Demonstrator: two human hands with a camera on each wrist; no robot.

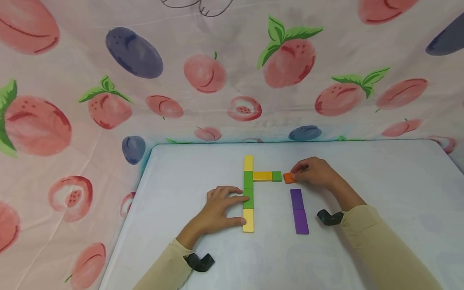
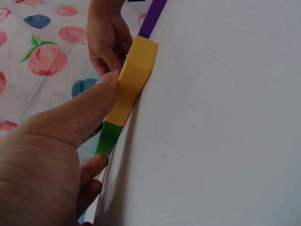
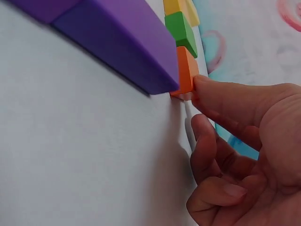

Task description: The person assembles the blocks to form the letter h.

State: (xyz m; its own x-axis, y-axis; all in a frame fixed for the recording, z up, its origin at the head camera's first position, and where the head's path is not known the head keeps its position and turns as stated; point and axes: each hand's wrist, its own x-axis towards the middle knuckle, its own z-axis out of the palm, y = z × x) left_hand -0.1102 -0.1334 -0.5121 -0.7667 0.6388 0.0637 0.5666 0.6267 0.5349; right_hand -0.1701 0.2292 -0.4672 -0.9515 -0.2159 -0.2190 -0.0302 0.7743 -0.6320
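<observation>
A column of blocks stands on the white table: a yellow block point(image 1: 248, 162) at the far end, two green blocks point(image 1: 248, 180) in the middle, and a pale yellow block point(image 1: 248, 221) at the near end. My left hand point(image 1: 216, 211) lies along its left side, index fingertip on the nearer green block and thumb on the near yellow one. From the column a yellow bar point(image 1: 262, 176) and a small green cube point(image 1: 276, 176) run right. Just beyond that cube, my right hand point(image 1: 314, 173) pinches a small orange block point(image 3: 184, 70) between thumb and fingers.
Two purple blocks point(image 1: 299, 211) lie end to end, slightly slanted, to the right of the column and nearer than the orange block. Behind the white table point(image 1: 391, 181) hangs a fruit-print cloth point(image 1: 224, 36). Dark wrist devices point(image 1: 329, 218) sit at both sleeves.
</observation>
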